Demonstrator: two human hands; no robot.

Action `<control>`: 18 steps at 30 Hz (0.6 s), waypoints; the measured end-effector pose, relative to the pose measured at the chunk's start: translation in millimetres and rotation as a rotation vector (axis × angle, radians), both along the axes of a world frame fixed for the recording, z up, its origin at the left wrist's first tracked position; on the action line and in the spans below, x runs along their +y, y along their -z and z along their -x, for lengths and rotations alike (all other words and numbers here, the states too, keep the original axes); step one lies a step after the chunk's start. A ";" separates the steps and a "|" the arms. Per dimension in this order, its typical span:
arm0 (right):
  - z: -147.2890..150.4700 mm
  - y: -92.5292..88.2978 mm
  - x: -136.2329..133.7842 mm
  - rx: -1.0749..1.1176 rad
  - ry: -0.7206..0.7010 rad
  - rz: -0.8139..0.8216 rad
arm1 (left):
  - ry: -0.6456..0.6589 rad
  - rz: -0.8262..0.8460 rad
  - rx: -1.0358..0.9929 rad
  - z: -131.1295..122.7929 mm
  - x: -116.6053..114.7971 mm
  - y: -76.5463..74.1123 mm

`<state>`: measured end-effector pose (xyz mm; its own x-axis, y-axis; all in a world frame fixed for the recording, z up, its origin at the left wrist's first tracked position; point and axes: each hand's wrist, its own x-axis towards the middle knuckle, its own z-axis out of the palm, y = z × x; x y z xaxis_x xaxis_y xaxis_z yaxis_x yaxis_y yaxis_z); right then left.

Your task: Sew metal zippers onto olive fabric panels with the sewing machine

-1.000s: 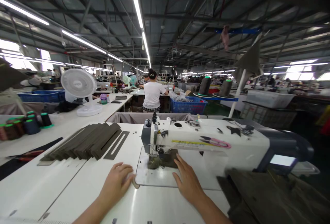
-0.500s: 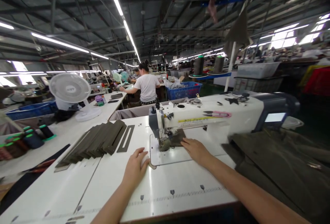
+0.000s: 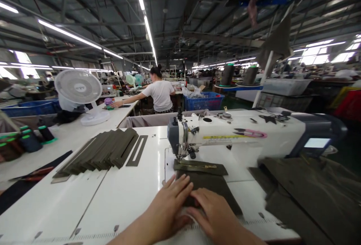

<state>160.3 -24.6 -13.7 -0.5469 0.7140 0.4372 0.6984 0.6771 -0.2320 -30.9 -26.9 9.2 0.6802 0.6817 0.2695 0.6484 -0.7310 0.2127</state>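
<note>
The left hand and right hand lie open and flat, gripping nothing, pressing on a dark olive fabric panel on the white sewing table. Beyond the fingers, an olive strip sits at the industrial sewing machine. Fanned olive pieces lie left; a heap of olive cloth lies right.

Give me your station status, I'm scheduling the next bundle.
Left hand, right hand flat on olive fabric. Fabric at front of sewing machine. Stacked strips to the left, fabric pile to the right, neither on the work.
</note>
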 end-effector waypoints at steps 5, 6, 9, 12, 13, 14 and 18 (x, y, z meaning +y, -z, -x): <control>-55.4 17.7 -1.1 0.162 0.207 -0.178 | 0.129 0.026 0.085 -14.2 18.1 11.6; -68.1 20.6 -1.9 0.167 0.247 -0.179 | 0.152 0.019 0.084 -12.9 20.8 11.8; -95.6 25.2 -10.9 0.173 0.332 -0.110 | 0.206 0.019 0.076 -7.3 25.1 7.5; -103.5 26.1 -20.9 0.196 0.366 0.028 | 0.214 0.074 0.045 -7.3 26.8 4.1; -102.7 26.3 -22.6 0.201 0.354 0.087 | 0.197 0.094 0.024 -9.0 27.0 3.7; -100.9 26.5 -23.3 0.210 0.341 0.139 | 0.175 0.110 0.003 -11.3 26.8 3.4; -94.7 28.2 -20.3 0.268 0.394 0.207 | 0.150 0.114 -0.014 -16.2 25.2 0.9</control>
<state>254.9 -44.8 -41.9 -0.1079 0.9295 0.3528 0.7889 0.2960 -0.5386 -14.8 -1.7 8.3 0.7730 0.5999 0.2065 0.5305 -0.7897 0.3083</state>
